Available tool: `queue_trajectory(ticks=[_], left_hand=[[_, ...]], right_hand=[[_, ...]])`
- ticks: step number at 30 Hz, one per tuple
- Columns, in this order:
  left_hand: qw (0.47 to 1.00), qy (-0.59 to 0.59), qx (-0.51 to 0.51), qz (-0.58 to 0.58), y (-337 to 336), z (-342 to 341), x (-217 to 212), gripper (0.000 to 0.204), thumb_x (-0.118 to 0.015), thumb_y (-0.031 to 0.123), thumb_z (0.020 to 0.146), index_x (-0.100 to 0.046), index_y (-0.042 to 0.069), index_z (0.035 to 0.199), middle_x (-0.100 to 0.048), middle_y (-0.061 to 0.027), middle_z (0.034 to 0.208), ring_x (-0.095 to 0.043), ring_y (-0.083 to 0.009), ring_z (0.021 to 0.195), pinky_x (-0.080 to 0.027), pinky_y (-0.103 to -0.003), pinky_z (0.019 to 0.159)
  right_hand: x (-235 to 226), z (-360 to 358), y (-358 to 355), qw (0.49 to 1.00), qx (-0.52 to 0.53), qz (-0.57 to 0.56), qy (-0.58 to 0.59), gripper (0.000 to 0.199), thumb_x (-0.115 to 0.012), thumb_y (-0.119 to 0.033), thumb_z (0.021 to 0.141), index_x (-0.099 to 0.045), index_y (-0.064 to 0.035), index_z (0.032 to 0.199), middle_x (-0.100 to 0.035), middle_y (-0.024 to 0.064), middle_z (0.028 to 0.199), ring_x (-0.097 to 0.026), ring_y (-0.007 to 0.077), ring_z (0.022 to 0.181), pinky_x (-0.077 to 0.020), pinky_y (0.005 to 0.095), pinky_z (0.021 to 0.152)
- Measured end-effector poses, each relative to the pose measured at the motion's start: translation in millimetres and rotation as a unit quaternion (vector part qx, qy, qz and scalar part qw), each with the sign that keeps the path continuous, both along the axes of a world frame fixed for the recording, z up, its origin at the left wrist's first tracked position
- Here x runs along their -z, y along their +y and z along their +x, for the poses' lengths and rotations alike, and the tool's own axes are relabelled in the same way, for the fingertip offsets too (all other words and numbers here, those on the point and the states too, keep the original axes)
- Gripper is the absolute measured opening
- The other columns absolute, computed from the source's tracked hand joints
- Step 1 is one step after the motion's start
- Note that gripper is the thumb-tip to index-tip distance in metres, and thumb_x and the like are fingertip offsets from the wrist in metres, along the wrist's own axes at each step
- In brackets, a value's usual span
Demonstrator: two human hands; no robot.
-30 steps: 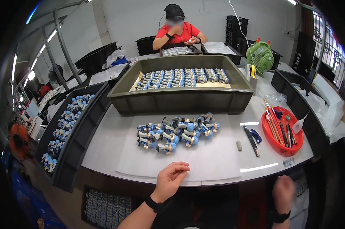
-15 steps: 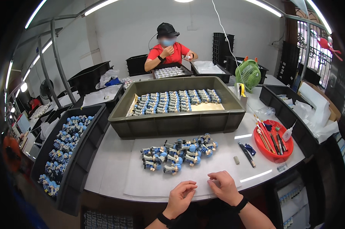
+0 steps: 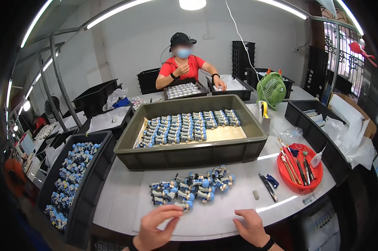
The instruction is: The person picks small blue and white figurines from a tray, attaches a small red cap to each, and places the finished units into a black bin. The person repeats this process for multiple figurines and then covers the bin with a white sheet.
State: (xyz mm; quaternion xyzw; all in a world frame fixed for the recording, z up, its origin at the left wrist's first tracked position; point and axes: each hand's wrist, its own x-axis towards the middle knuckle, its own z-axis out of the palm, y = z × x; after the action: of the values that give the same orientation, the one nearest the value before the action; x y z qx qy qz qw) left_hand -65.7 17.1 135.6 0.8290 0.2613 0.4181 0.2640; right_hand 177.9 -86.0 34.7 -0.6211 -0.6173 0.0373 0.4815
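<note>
With the heap of small blue-capped figures (image 3: pixel 205 183) as the middle of the dial and twelve pointing straight away from me, my left hand (image 3: pixel 157 224) is between seven and eight, thumb and fingers curved apart with nothing seen between them; its fingertips overlap the nearest figure in my view, and I cannot tell whether they touch it. My right hand (image 3: pixel 251 228) is at four, thumb spread from the fingers and holding nothing that I can see, by the near edge of the surface (image 3: pixel 117 201). The heap lies jumbled on a white sheet (image 3: pixel 205 221). At twelve, just beyond it, stands a big olive bin (image 3: pixel 193 159) with more figures lying in rows on a cream liner (image 3: pixel 226 133). At nine a dark bin (image 3: pixel 90 188) holds a loose mass of blue-headed figures. Near three lie a grey block (image 3: pixel 256 194), a slim black tool (image 3: pixel 268 186) and a dark blue cloth (image 3: pixel 272 180), with a red bowl (image 3: pixel 316 178) of brushes (image 3: pixel 288 167) past them. A green fan (image 3: pixel 271 90) stands at one. Farther off at twelve, a co-worker (image 3: pixel 172 69) in red has one hand raised and the other at a dark tray (image 3: pixel 244 91).
</note>
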Motion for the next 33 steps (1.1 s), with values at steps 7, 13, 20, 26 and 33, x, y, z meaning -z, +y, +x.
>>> queue_trajectory(ticks=[7,13,20,26,33], left_hand=[[0.978,0.023,0.008,0.207,116,12,-64,0.017,-0.06,-0.011,0.073,-0.063,-0.001,0.088,-0.065,-0.014,0.089,-0.064,-0.0262,0.082,-0.051,-0.03,0.071],[0.968,0.157,0.055,0.187,216,80,-97,0.015,-0.062,-0.002,0.078,-0.061,-0.003,0.092,-0.064,-0.0136,0.088,-0.062,-0.021,0.081,-0.049,-0.029,0.074],[0.933,0.331,0.015,0.14,327,167,-82,0.031,-0.066,0.005,0.072,-0.062,-0.004,0.102,-0.066,-0.0159,0.092,-0.063,-0.0215,0.084,-0.05,-0.031,0.076],[0.882,0.446,0.043,0.146,363,221,-33,0.055,-0.078,0.024,0.062,-0.061,0.002,0.109,-0.064,-0.0185,0.1,-0.061,-0.0318,0.095,-0.048,-0.036,0.085],[0.817,0.569,0.062,0.075,380,236,11,0.076,-0.083,0.028,0.056,-0.052,0.007,0.123,-0.054,-0.0179,0.121,-0.052,-0.0315,0.111,-0.044,-0.038,0.093]], right_hand=[[18,28,-12,0.991,0.071,0.005,-0.109,0.023,-0.068,-0.009,0.076,-0.06,0.0001,0.095,-0.061,0.0161,0.089,-0.057,0.0338,0.084,-0.0454,0.0402,0.072],[14,20,-3,0.986,0.113,0.026,-0.122,0.017,-0.065,-0.004,0.076,-0.061,-0.0019,0.091,-0.06,0.0143,0.086,-0.056,0.0329,0.079,-0.0438,0.0403,0.069],[13,24,5,0.984,0.121,-0.007,-0.129,0.016,-0.066,-0.005,0.074,-0.06,-0.0033,0.089,-0.059,0.012,0.083,-0.056,0.0318,0.076,-0.0438,0.0403,0.065],[13,27,5,0.987,0.109,-0.004,-0.115,0.015,-0.066,0.0,0.072,-0.061,-0.0021,0.086,-0.059,0.0132,0.081,-0.056,0.0323,0.072,-0.0437,0.0398,0.063],[9,27,11,0.987,0.105,-0.018,-0.12,0.018,-0.068,0.001,0.069,-0.062,-0.0027,0.086,-0.06,0.0122,0.081,-0.057,0.0312,0.072,-0.0444,0.0389,0.065]])
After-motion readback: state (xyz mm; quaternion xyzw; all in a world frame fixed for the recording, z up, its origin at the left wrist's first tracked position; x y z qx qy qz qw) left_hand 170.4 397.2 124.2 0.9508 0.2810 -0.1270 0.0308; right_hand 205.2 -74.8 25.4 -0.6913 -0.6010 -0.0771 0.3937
